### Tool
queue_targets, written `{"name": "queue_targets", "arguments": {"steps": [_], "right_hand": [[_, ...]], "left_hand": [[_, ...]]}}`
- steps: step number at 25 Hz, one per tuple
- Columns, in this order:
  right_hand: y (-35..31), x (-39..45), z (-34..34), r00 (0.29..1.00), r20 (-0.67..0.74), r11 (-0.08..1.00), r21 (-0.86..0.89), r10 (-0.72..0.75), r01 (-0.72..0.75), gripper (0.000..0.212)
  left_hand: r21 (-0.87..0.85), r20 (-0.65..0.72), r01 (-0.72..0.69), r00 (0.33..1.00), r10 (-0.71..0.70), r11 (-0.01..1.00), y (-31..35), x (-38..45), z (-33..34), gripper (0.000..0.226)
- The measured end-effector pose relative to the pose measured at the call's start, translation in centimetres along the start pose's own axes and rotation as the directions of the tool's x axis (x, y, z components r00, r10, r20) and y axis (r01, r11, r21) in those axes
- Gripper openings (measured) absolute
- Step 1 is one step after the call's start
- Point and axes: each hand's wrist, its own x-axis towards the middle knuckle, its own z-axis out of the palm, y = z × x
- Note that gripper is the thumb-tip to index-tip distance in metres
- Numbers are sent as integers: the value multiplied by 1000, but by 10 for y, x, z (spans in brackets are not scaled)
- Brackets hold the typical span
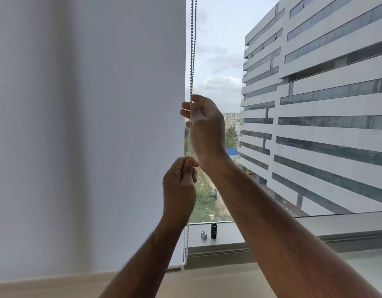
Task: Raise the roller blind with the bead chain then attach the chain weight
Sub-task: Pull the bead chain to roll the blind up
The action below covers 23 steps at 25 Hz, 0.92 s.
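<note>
The white roller blind (89, 125) covers the left half of the window, and its bottom edge hangs near the sill. A white bead chain (192, 50) hangs along the blind's right edge. My right hand (205, 123) grips the chain higher up. My left hand (179, 186) pinches the chain lower down, just below the right wrist. The chain's loop continues down past the left forearm toward the sill. Two small parts stand on the window ledge (271, 224): a black cylindrical chain weight (213, 230) and a small silver piece (203, 235) beside it.
Clear glass to the right of the blind shows a large office building and trees outside. A beige sill runs along the bottom of the view. The grey window frame crosses behind my right forearm.
</note>
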Motion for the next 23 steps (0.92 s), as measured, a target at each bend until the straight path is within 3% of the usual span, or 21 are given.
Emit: {"name": "queue_targets", "arguments": {"steps": [4, 11, 15, 19, 23], "right_hand": [[-12, 15, 12, 996, -19, 992, 88, 89, -87, 29], [4, -3, 4, 996, -76, 992, 118, 48, -38, 26], [17, -22, -2, 996, -82, 999, 30, 37, -34, 26], [37, -49, -8, 994, -87, 997, -42, 65, -68, 28], [63, -78, -15, 995, -68, 995, -67, 75, -80, 29]], "left_hand": [[-13, 7, -8, 1000, 8, 1000, -4, -11, -4, 34], [-133, 129, 135, 985, -118, 982, -11, -25, -9, 41], [-129, 55, 178, 984, -172, 976, -4, -13, -12, 37], [-168, -21, 105, 994, -110, 980, 27, 22, -12, 37], [-256, 3, 123, 992, -126, 959, 62, 64, -4, 33]]}}
